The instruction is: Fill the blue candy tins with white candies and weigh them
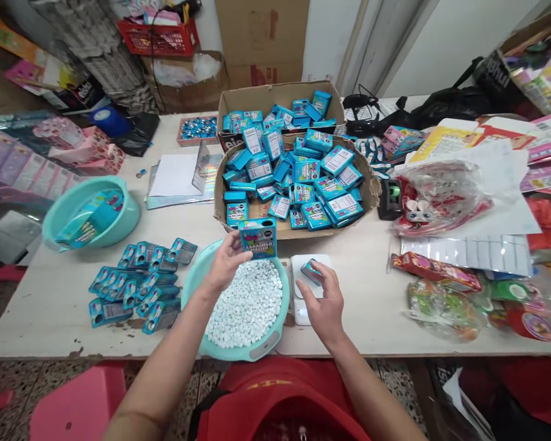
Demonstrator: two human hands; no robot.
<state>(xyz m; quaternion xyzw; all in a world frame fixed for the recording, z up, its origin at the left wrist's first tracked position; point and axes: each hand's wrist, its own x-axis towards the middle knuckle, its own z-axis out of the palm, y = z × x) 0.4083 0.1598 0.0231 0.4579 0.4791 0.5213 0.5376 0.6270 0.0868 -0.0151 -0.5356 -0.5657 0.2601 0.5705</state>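
My left hand (228, 260) is closed on a blue candy box (258, 237), held upright with its printed front showing, above the far part of a turquoise basin (275, 340). Small white candies (245, 303) fill much of that basin. To the right, my right hand (325, 300) has its thumb and fingers around another blue candy box (310, 271) over the white scale (303, 315). Whether that box rests on the plate, I cannot tell. Several blue boxes (138, 285) stand in rows left of the basin.
Behind the basin, two cardboard cartons (218, 205) hold many blue boxes. A second turquoise basin (131, 211) with blue packaging is at the left. Plastic bags (445, 190), flat cartons and wrapped packs crowd the right side. A pink stool (80, 398) stands below the table's front edge.
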